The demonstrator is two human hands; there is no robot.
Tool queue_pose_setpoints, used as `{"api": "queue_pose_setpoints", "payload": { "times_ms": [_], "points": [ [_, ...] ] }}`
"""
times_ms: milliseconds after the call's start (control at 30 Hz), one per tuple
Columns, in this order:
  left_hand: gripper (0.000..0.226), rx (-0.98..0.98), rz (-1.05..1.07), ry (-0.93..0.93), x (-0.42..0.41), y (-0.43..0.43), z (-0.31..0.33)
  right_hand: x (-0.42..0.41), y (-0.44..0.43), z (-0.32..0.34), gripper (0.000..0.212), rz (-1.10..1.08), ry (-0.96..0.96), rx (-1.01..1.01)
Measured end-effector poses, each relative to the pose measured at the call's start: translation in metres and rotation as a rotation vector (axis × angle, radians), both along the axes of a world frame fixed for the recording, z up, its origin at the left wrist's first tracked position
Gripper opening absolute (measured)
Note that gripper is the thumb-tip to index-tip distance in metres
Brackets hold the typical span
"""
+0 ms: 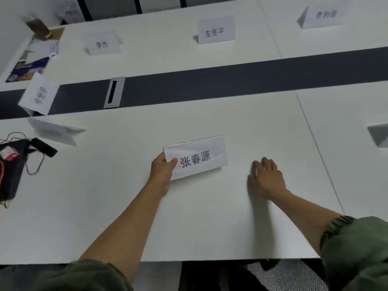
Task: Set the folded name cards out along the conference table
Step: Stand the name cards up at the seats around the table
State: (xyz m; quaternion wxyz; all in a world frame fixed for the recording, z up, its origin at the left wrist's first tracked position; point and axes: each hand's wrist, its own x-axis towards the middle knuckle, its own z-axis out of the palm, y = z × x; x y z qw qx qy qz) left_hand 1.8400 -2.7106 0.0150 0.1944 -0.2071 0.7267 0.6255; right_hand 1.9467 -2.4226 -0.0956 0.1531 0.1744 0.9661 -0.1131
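Left hand (162, 168) pinches left end of white folded paper name card (196, 157), at near side of white conference surface (210, 217). Right hand (266, 178) empty, fingers spread, just beside. Advice: seat fold flat, square card to surface edge, align spacing with far-row cards (216, 31).

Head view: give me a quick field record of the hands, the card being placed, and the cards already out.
left hand: grips left end of name card
right hand: open, empty, on the conference table, apart from the card
cards standing on far side: three
cards at left: one on the dark centre strip, one lying flat
far-right edge: grey folded card, partly cut off
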Motion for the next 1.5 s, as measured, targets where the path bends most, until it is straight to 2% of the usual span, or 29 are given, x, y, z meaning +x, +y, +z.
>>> {"api": "queue_pose_setpoints", "payload": {
  "times_ms": [267, 500, 767, 1100, 1500],
  "points": [
    [0.023, 0.053, -0.083, -0.012, -0.061, 0.031, -0.042, 0.02, -0.016, -0.037, 0.064, -0.146, 0.09, -0.011],
    [0.021, -0.009, -0.198, 0.008, -0.082, 0.044, -0.066, 0.019, -0.017, -0.049, 0.062, -0.16, 0.163, 0.04],
    [0.023, -0.092, -0.347, 0.078, -0.113, 0.074, -0.082, 0.019, -0.015, -0.05, 0.062, -0.167, 0.158, 0.05],
    [0.024, -0.142, -0.422, 0.116, -0.123, 0.092, -0.092, 0.018, -0.014, -0.051, 0.063, -0.177, 0.159, 0.034],
    [0.024, -0.169, -0.482, 0.07, -0.121, 0.086, -0.091, 0.016, -0.014, -0.05, 0.063, -0.182, 0.174, 0.043]
  ]
}}
